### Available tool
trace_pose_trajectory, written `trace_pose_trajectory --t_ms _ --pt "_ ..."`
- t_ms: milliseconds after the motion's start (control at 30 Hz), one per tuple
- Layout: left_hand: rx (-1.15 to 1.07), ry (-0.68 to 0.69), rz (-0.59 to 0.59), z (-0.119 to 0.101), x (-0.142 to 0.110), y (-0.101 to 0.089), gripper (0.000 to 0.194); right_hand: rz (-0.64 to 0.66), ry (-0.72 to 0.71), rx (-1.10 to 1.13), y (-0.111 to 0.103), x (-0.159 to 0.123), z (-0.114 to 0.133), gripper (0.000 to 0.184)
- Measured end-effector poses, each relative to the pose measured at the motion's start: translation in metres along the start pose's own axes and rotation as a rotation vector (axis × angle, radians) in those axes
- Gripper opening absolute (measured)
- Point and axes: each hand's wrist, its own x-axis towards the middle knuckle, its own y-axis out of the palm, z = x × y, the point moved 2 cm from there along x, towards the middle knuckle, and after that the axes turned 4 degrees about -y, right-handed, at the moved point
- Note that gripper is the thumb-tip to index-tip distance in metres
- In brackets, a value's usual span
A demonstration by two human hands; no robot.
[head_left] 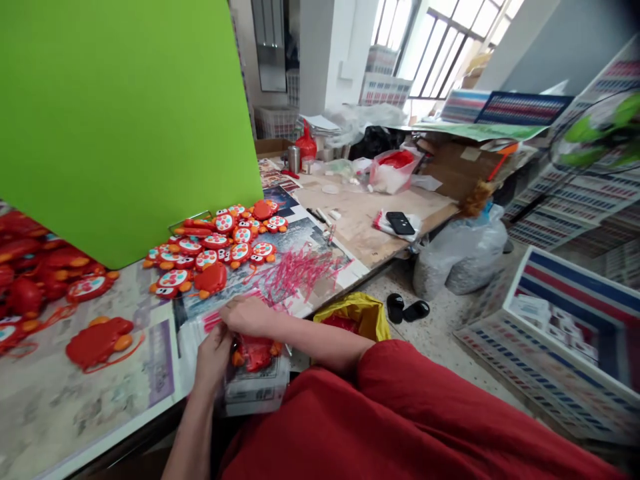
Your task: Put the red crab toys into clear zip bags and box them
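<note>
Close to the table's front edge, my left hand [214, 350] and my right hand [247, 315] meet with fingers closed at the top of a clear plastic bag [280, 383]. Inside the bag shows a red toy [256, 353] with orange feet, above a pale printed sheet or packet. The fingertips are partly hidden. Pink twist-like strips [303, 273] lie in a loose heap just beyond my right hand. Behind them is a cluster of red turtle-like toys [207, 260] with dotted white shells. A single red toy [100, 343] with a cord rests left of my left hand.
A tall green board [130, 120] stands on the table, with a pile of red toys [30, 280] at its left. A phone [400, 223] lies on the right-hand table. Below are a yellow bag [375, 313], sandals [407, 310] and a striped crate [525, 347]. A fan [605, 130] stands right.
</note>
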Motion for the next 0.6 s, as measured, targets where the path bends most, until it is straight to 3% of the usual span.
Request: trace_pose_trajectory --t_ms 233,433,600 --pt "-0.035 0.023 -0.014 -0.013 -0.005 0.004 0.054 -0.032 0.247 0.163 -0.003 -0.003 -0.009 0.020" --pt "0.086 0.067 -0.110 -0.009 0.002 -0.002 0.035 -0.182 0.133 0.254 0.005 -0.008 0.017 0.031" --pt "0.316 0.026 -0.230 -0.013 0.007 -0.009 0.015 -0.271 0.177 0.286 0.017 -0.012 0.030 0.037"
